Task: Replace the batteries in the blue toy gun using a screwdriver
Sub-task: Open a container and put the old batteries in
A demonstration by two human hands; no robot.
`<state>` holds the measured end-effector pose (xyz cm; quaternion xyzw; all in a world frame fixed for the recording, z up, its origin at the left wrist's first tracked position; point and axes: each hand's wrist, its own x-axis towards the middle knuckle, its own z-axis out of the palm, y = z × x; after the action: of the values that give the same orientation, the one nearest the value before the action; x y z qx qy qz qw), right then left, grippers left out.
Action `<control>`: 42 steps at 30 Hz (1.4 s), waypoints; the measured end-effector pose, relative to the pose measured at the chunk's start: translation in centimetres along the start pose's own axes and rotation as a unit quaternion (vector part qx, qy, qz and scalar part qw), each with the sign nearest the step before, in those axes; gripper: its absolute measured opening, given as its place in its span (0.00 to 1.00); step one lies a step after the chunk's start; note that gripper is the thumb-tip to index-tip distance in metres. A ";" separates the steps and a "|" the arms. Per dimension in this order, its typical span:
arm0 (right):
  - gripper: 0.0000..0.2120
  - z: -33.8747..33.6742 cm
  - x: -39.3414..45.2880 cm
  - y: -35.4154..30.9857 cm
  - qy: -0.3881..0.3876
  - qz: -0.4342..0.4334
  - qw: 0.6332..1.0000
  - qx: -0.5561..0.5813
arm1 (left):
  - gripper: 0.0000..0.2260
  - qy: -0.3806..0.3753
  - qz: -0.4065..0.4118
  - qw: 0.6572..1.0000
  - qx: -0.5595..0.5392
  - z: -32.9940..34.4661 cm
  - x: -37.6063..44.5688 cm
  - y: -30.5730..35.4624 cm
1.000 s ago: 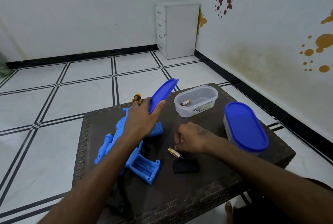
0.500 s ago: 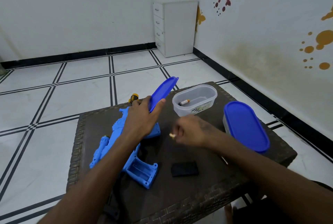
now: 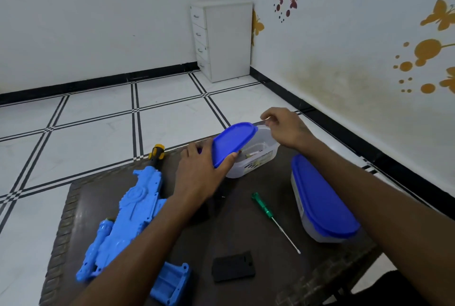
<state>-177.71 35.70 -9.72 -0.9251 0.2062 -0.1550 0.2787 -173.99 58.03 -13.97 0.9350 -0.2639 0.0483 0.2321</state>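
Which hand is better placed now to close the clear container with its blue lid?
Probably the left hand: it already holds the blue lid tilted over the open clear container. The right hand hovers above its far rim.

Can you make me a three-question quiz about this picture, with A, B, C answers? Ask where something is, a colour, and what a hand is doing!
1. Where does the green screwdriver lie?
A. on the table
B. in the tub
C. on the floor

2. What colour is the toy gun?
A. red
B. blue
C. yellow

3. What does the left hand do?
A. holds a blue lid
B. rests flat
C. grips the screwdriver

Answers: 1 A, it lies on the dark table. 2 B, its body is blue. 3 A, its grip is round the blue lid, tilted over the clear tub.
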 end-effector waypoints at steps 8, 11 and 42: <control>0.13 -0.9 2.5 1.7 -0.092 0.068 0.993 -0.004 | 0.36 -0.031 0.105 0.989 0.100 3.2 4.5 3.5; 0.14 -0.9 3.1 2.6 -0.080 0.077 0.994 0.007 | 0.37 -0.051 0.128 0.984 0.109 3.5 5.2 3.8; 0.17 -1.9 3.3 3.4 -0.153 0.077 0.985 0.015 | 0.38 -0.156 0.186 0.961 0.135 2.2 4.9 1.9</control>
<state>-176.63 30.78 -9.64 -0.9149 0.2295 0.0074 0.3321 -170.89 53.28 -14.09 0.8878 -0.4575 -0.0210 0.0465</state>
